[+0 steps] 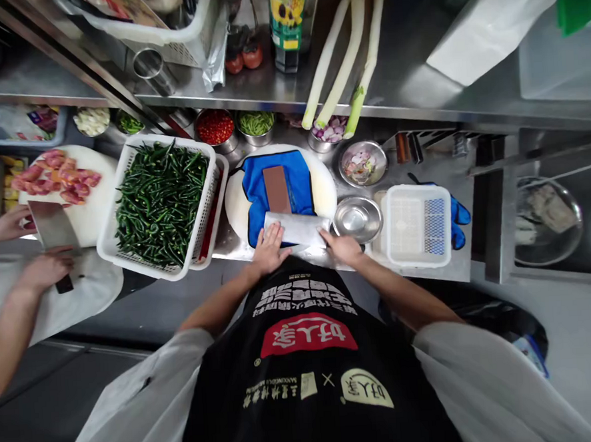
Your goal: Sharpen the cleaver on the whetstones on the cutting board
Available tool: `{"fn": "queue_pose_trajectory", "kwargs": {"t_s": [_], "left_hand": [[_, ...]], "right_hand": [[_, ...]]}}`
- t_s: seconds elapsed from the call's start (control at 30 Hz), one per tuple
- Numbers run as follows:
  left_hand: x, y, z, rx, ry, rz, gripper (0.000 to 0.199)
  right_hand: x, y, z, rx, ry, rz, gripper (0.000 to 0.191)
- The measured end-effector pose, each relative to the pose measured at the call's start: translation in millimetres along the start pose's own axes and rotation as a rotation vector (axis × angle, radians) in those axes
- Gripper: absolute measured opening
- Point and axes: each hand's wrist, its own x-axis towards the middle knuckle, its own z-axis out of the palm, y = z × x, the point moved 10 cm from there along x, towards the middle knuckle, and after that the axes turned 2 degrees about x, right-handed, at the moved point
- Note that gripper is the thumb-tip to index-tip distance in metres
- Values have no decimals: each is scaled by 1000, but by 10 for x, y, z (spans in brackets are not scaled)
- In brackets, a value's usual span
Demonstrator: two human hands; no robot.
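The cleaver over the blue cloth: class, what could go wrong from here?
The left hand rests on the cleaver, so it might slide onto the edge. The brown block sits on a rumpled blue cloth, which could shift underneath it. The cleaver also lies close to the apron, which a slip might nick.

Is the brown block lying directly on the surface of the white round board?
No, the brown block lies on a blue cloth, which is spread over the white round board.
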Motion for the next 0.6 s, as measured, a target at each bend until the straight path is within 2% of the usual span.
{"fn": "queue_pose_trajectory", "kwargs": {"t_s": [0.07, 0.13, 0.17, 0.23, 0.33, 0.4, 0.47, 0.53, 0.6], "left_hand": [[301, -156, -159, -25, 20, -30, 82], [633, -341, -400, -50, 57, -60, 81], [709, -386, -486, -57, 76, -65, 81], [587, -311, -480, -56, 86, -33, 82], [45, -17, -136, -40, 39, 1, 81], [-100, 54, 18, -43, -4, -19, 83], [94, -46, -70, -42, -12, -49, 83], [430, -235, -297, -30, 6, -86, 82], [578, -344, -445, -16, 34, -107, 82]], "right_hand": [[234, 39, -278, 8, 62, 10, 73], [472, 32, -598, 19, 144, 28, 76], [518, 12, -680, 22, 166, 36, 78], [415, -38, -589, 21, 137, 35, 79], [21, -52, -109, -7, -10, 8, 74], [-64, -10, 3, -21, -42, -4, 70], [108, 18, -189, -21, 15, -3, 70], [364, 7, -486, -3, 104, 10, 75], [453, -40, -611, 18, 163, 19, 79]]}}
